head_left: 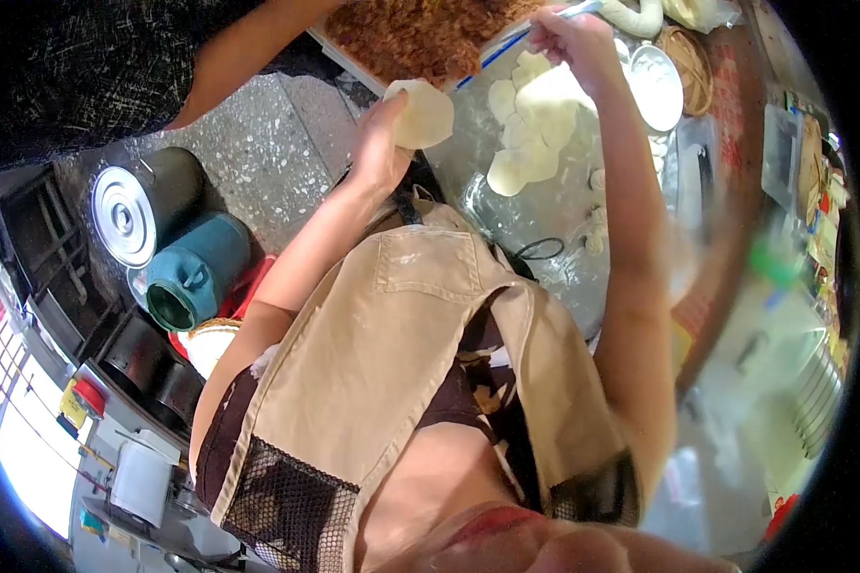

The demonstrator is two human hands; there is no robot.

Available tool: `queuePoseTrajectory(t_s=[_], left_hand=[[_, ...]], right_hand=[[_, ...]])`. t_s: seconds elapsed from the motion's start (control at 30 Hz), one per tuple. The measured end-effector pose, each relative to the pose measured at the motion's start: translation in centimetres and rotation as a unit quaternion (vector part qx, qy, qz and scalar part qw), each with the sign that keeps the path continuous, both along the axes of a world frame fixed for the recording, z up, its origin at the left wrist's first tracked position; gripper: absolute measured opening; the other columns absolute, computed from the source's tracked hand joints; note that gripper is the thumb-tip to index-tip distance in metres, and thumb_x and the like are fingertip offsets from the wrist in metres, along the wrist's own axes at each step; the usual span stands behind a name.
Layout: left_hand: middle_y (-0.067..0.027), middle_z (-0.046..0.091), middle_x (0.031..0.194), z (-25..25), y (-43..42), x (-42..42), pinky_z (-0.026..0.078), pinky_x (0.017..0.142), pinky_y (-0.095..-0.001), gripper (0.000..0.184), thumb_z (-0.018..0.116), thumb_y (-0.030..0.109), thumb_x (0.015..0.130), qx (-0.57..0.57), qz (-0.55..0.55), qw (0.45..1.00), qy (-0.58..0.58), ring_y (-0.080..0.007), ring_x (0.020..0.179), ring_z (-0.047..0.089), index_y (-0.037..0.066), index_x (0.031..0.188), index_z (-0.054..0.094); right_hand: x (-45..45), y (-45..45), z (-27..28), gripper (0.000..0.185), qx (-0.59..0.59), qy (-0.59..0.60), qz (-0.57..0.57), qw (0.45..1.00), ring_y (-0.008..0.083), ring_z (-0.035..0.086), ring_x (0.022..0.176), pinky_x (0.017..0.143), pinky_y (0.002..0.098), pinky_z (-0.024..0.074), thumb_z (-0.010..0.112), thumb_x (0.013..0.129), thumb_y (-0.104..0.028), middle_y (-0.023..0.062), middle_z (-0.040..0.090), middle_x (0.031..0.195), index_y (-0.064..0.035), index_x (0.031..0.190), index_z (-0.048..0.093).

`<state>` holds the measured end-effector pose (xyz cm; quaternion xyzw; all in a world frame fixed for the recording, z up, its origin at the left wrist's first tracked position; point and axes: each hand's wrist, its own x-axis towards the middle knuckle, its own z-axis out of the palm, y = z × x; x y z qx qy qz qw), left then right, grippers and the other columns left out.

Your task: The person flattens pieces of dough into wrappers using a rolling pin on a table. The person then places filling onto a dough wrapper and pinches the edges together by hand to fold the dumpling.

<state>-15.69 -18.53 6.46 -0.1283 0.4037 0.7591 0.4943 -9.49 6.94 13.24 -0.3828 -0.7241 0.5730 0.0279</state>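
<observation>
My left hand [382, 143] is closed on the edge of a round, pale dough wrapper [423, 116], held up beside a tray [349, 67] of reddish-brown minced filling [420, 38]. At the top, my right hand [573, 43] is closed around a slim blue-and-white utensil [583, 10] near the tray's right edge; its exact kind cannot be made out. Below that hand, several round dough wrappers [530, 119] lie overlapping on the shiny work surface [487, 205]. Small dough pieces [597, 229] lie near my right forearm.
Another person's arm [244, 57] and dark sleeve reach in at top left. A white bowl [655, 88], a dough roll [635, 17] and a woven basket [686, 72] stand at upper right. A blue gas cylinder [201, 263] and a lidded metal pot [129, 215] are on the left.
</observation>
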Motion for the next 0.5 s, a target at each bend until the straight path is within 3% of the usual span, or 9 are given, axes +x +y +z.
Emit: queuePoseTrajectory(t_s=[0.03, 0.1, 0.13, 0.2, 0.27, 0.33, 0.43, 0.5], left_hand=[[-0.0131, 0.057, 0.111, 0.2, 0.6, 0.1, 0.043, 0.090, -0.0376, 0.032, 0.045, 0.017, 0.090, 0.002, -0.002, 1.000, 0.002, -0.0235, 0.103, 0.055, -0.001, 0.115, 0.050], [-0.0144, 0.053, 0.116, 0.7, 2.0, 0.1, 0.039, 0.096, -0.0411, 0.037, 0.036, 0.023, 0.093, 0.076, 0.025, 0.993, -0.086, -0.0254, 0.110, 0.051, -0.002, 0.118, 0.047], [-0.0144, 0.053, 0.116, 0.8, 2.7, 0.0, 0.039, 0.096, -0.0411, 0.037, 0.036, 0.023, 0.093, 0.078, 0.021, 0.993, -0.086, -0.0254, 0.110, 0.051, -0.002, 0.118, 0.047], [-0.0155, 0.051, 0.118, 1.4, 4.1, -0.2, 0.038, 0.098, -0.0424, 0.040, 0.030, 0.025, 0.095, 0.131, 0.028, 0.980, -0.145, -0.0267, 0.112, 0.049, -0.003, 0.119, 0.044], [-0.0159, 0.051, 0.118, 2.5, 4.7, 0.2, 0.038, 0.098, -0.0430, 0.039, 0.029, 0.025, 0.095, 0.150, 0.009, 0.977, -0.150, -0.0267, 0.111, 0.050, -0.003, 0.117, 0.045], [-0.0156, 0.050, 0.118, 3.0, 5.0, 0.5, 0.038, 0.098, -0.0436, 0.038, 0.028, 0.024, 0.095, 0.140, -0.032, 0.982, -0.121, -0.0265, 0.111, 0.049, -0.003, 0.117, 0.044], [-0.0185, 0.046, 0.123, 2.2, 5.5, 1.3, 0.034, 0.102, -0.0441, 0.042, 0.023, 0.024, 0.096, 0.142, -0.032, 0.979, -0.142, -0.0292, 0.118, 0.044, -0.005, 0.122, 0.038], [-0.0188, 0.046, 0.123, 2.0, 5.6, 1.8, 0.034, 0.102, -0.0443, 0.042, 0.023, 0.024, 0.096, 0.144, -0.037, 0.978, -0.145, -0.0294, 0.118, 0.044, -0.005, 0.122, 0.038]], right_hand=[[0.9, -0.5, 0.5, 0.021, 0.002, 0.002, -0.002, 1.000, 0.0097, 0.055, 0.048, 0.041, 0.0208, 0.0403, 0.052, 0.081, -0.016, 0.0071, 0.062, 0.060, -0.0016, 0.071, 0.065], [3.6, -2.3, 1.5, 0.019, -0.080, 0.144, -0.038, 0.986, 0.0078, 0.055, 0.062, 0.054, 0.0220, 0.0437, 0.054, 0.087, -0.016, 0.0040, 0.066, 0.075, -0.0011, 0.091, 0.065], [4.7, -3.9, 2.4, 0.019, -0.078, 0.145, -0.042, 0.986, 0.0078, 0.055, 0.062, 0.054, 0.0220, 0.0437, 0.054, 0.087, -0.016, 0.0040, 0.066, 0.075, -0.0011, 0.091, 0.065], [6.2, -7.7, 3.9, 0.015, 0.029, 0.185, -0.107, 0.977, 0.0114, 0.058, 0.064, 0.056, 0.0239, 0.0460, 0.054, 0.085, -0.011, 0.0073, 0.066, 0.077, 0.0000, 0.088, 0.064], [8.7, -10.3, 1.2, 0.010, 0.253, 0.277, -0.009, 0.927, 0.0169, 0.061, 0.066, 0.059, 0.0263, 0.0486, 0.055, 0.081, -0.005, 0.0100, 0.065, 0.080, 0.0005, 0.085, 0.063], [10.4, -12.7, 1.2, 0.017, 0.421, 0.239, 0.076, 0.872, 0.0231, 0.061, 0.069, 0.063, 0.0282, 0.0498, 0.058, 0.071, 0.002, 0.0118, 0.064, 0.083, 0.0006, 0.087, 0.062], [11.2, -14.3, 1.5, 0.031, 0.486, 0.270, 0.102, 0.825, 0.0251, 0.061, 0.070, 0.062, 0.0287, 0.0494, 0.060, 0.061, 0.003, 0.0118, 0.063, 0.086, 0.0010, 0.092, 0.060], [11.6, -14.5, 2.2, 0.036, 0.482, 0.263, 0.112, 0.828, 0.0245, 0.061, 0.072, 0.062, 0.0289, 0.0492, 0.061, 0.059, 0.003, 0.0119, 0.062, 0.088, 0.0009, 0.095, 0.060]])
